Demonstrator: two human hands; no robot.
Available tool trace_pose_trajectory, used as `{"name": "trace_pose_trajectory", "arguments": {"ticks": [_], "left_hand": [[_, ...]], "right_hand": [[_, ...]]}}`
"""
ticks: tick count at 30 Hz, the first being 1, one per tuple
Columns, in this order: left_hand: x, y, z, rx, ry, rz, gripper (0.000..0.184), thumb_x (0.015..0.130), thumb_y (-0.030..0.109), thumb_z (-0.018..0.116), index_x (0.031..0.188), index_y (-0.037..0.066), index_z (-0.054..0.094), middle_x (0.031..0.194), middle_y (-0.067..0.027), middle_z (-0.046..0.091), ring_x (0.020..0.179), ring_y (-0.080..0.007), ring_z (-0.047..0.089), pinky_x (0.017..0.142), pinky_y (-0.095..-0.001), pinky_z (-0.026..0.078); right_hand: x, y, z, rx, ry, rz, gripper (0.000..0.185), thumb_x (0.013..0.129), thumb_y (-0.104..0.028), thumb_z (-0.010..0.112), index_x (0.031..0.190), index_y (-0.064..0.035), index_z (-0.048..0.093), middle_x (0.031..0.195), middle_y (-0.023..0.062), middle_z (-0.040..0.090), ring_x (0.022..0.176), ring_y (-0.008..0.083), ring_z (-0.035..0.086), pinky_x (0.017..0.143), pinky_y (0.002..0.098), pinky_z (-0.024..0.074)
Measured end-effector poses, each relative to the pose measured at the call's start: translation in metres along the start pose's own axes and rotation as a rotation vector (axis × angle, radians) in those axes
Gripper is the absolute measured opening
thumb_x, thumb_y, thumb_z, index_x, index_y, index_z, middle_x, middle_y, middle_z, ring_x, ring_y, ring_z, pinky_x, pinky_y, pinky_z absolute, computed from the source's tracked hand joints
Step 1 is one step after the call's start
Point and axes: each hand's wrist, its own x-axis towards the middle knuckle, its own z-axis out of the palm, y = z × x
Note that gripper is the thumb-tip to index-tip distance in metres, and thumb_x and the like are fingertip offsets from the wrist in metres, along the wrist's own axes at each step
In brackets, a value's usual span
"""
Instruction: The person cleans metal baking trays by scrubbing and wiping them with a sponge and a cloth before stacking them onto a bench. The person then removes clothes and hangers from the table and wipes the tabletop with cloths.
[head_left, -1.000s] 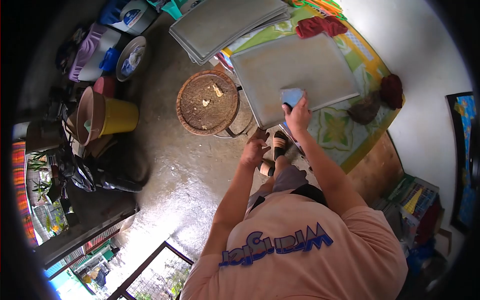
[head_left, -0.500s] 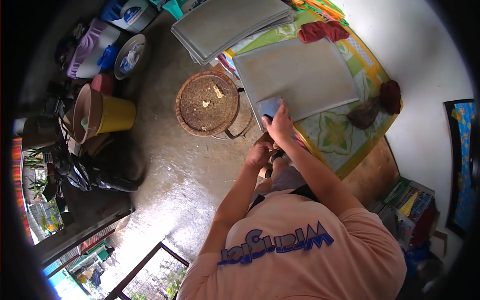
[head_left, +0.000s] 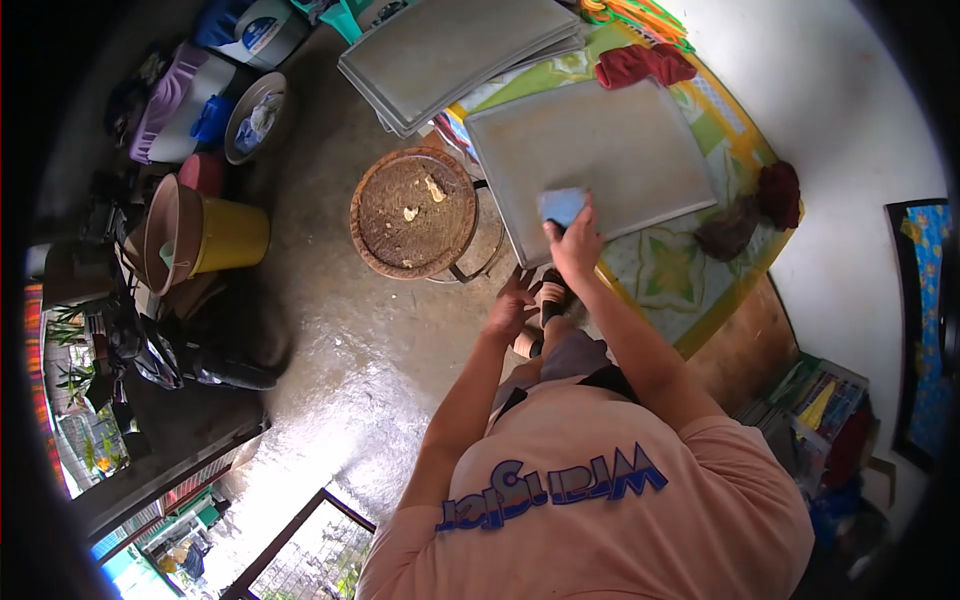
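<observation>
A grey metal tray (head_left: 620, 140) lies flat on the table's patterned cover. My right hand (head_left: 577, 248) is closed on a flat, blue, roughly rectangular piece (head_left: 563, 206), blurred along its edge; its exact kind is unclear. That piece is over the tray's near left part and seems to touch its surface. My left hand (head_left: 513, 308) is just below the tray's near left corner, with its fingers stretched apart and nothing visible in them. Whether its fingertips touch the tray edge is hard to tell.
More metal trays (head_left: 460, 60) are stacked at the table's far left. Dark red cloths (head_left: 645, 65) and a brown cloth (head_left: 728, 230) lie around the tray. A round board (head_left: 415, 215) with pale scraps stands on a stand to the left. A yellow bucket (head_left: 232, 235) stands farther left.
My right hand and the blue piece have moved a little right across the tray. My left hand's fingers, curled before, are now spread near the tray corner.
</observation>
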Motion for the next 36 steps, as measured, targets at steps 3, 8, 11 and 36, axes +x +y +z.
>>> {"name": "trace_pose_trajectory", "arguments": {"ticks": [3,8,11,36], "left_hand": [[0.008,-0.013,-0.02,-0.005,-0.013,0.004,0.09,0.068,0.008,0.056,0.151,0.02,0.023,0.15,0.0001,0.033,0.128,-0.0217,0.038,0.099,-0.0483,0.034],[-0.005,-0.004,-0.017,0.103,0.127,-0.025,0.086,0.074,0.012,0.056,0.152,0.014,0.02,0.148,-0.0087,0.039,0.127,-0.0244,0.044,0.094,-0.0467,0.039],[-0.014,0.01,-0.019,0.165,0.19,-0.042,0.085,0.076,0.014,0.054,0.153,0.011,0.017,0.142,-0.0119,0.048,0.122,-0.0266,0.051,0.094,-0.0449,0.039],[0.047,0.06,-0.017,0.448,0.273,0.048,0.054,0.088,-0.001,0.056,0.14,0.0,0.041,0.085,-0.0135,0.067,0.065,-0.017,0.066,0.056,-0.0285,0.056]], "right_hand": [[-0.027,-0.022,0.013,-0.159,-0.375,-0.229,0.099,0.076,-0.037,0.076,0.147,-0.0007,0.016,0.134,0.0256,0.045,0.122,0.0403,0.048,0.099,0.0546,0.0377],[-0.007,-0.014,0.003,0.111,-0.268,-0.091,0.102,0.076,-0.04,0.075,0.147,-0.0003,0.015,0.135,0.0248,0.045,0.124,0.0411,0.047,0.103,0.0516,0.0352],[0.057,0.046,-0.036,0.056,-0.027,-0.058,0.099,0.077,-0.042,0.074,0.147,-0.0004,0.018,0.143,0.0249,0.038,0.124,0.0413,0.047,0.103,0.0524,0.0359],[0.236,-0.02,0.006,0.055,-0.118,0.262,0.093,0.074,-0.035,0.076,0.146,-0.0059,0.025,0.121,0.0182,0.056,0.105,0.0349,0.06,0.093,0.0522,0.042]]}}
